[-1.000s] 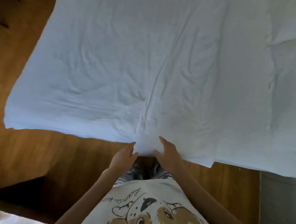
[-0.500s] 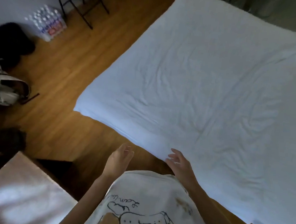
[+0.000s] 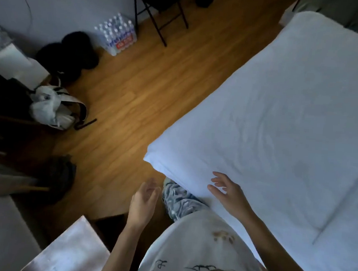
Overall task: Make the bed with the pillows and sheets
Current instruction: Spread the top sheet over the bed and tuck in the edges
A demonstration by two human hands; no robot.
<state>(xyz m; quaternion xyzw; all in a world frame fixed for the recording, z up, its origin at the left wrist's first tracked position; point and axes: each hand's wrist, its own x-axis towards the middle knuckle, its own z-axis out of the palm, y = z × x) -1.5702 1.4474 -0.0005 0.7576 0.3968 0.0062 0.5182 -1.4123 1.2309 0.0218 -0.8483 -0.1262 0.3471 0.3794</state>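
A white sheet lies spread over the bed, filling the right half of the view, lightly wrinkled, with a fold line running along its lower right. Its near corner hangs over the wooden floor. My right hand hovers over the sheet's near edge, fingers spread, holding nothing. My left hand is off the bed, above the floor just left of that edge, palm turned inward and fingers loosely apart, also holding nothing. No pillows are in view.
A pale table corner sits at my lower left. Bags and dark clutter line the left wall. A pack of water bottles and a black folding chair stand at the far wall. Wooden floor separates them from the bed.
One second ago both hands gripped the sheet's edge. They have let go and opened. My view has swung left, bringing the bed corner, floor and clutter into sight.
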